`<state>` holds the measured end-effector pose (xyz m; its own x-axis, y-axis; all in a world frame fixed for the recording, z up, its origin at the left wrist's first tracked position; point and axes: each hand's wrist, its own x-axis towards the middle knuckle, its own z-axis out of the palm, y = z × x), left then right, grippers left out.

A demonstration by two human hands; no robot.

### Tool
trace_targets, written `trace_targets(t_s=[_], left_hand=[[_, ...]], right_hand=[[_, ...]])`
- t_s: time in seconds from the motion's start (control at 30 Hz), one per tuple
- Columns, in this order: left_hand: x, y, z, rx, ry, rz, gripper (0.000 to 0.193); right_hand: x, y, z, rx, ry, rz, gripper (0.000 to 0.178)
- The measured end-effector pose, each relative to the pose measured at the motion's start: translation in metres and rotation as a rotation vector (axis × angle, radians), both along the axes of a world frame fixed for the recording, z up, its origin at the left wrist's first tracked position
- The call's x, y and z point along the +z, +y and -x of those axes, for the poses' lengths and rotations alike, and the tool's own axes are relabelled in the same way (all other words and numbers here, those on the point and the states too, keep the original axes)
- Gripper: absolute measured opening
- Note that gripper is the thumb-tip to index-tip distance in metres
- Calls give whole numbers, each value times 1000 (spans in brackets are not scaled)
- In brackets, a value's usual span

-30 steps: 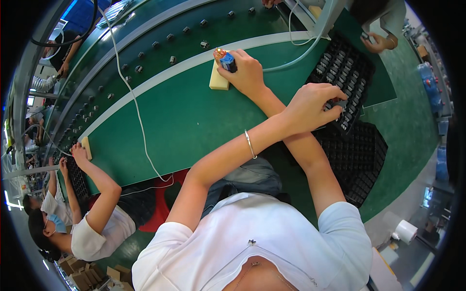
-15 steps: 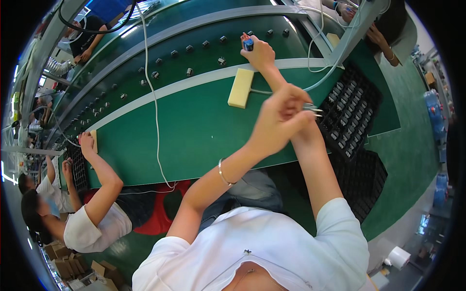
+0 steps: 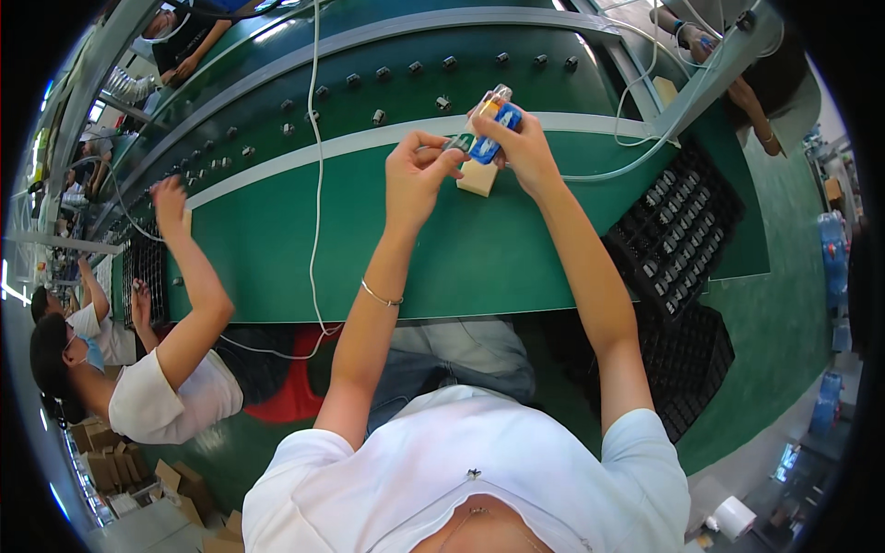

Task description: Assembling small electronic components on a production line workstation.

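Over the green worktop, my right hand (image 3: 525, 152) is closed around a small hand-sized block, blue with yellow and clear parts (image 3: 499, 131); its exact kind I cannot make out. My left hand (image 3: 415, 180) pinches a small grey metallic part (image 3: 457, 143) between thumb and fingertips, right beside the blue block. Whether the two touch is hidden by the fingers. Just below the hands lies a pale yellow rectangular block (image 3: 477, 181), partly covered by them.
Small metal parts (image 3: 379, 117) stand spaced along the green belt behind a pale rail (image 3: 355, 141). At right, a black tray (image 3: 678, 230) holds rows of metallic parts. A white cable (image 3: 318, 203) crosses the worktop. A co-worker's arm (image 3: 198, 263) reaches in at left.
My left hand has moved from across my right forearm, near the tray, up and left to the blue block, carrying the metallic part. My right hand has drawn back from the belt.
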<state>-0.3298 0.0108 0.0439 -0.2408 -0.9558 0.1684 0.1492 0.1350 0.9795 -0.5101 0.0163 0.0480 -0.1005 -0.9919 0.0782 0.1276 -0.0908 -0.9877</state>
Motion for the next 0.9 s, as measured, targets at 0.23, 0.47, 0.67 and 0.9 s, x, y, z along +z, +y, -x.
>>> trace_targets(t_s=[0.23, 0.47, 0.67, 0.9], left_hand=[[5, 6, -3, -64, -163, 25, 20], [-6, 3, -2, -189, -124, -37, 24], [-15, -3, 6, -205, -63, -72, 29], [-11, 7, 23, 200, -76, 150, 26]], right_hand=[[-7, 13, -2, 64, -70, -65, 30], [-16, 21, 9, 209, -185, -213, 33], [-17, 26, 21, 249, -277, -267, 37], [-17, 22, 18, -194, 276, -27, 39]])
